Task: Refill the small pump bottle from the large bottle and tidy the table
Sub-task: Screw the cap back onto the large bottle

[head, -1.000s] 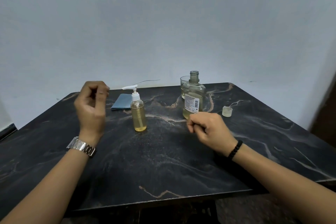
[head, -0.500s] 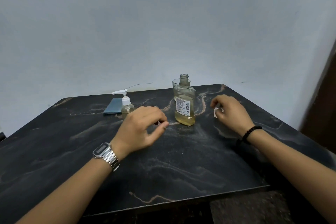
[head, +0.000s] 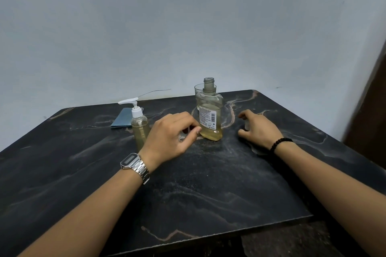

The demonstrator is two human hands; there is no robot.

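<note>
Head view: my left hand [head: 171,133] hovers half-curled, empty, beside the large bottle [head: 209,119]; my right hand [head: 258,128] curls around the cap [head: 247,125].

Left hand [head: 173,135] at about eleven o'clock, palm down, fingers loosely curled, thumb tip forward, holding nothing. Right hand [head: 259,128] at about one o'clock, palm down, fingers curled over something small, unclear whether gripped. Both forearms stretched forward.
</note>
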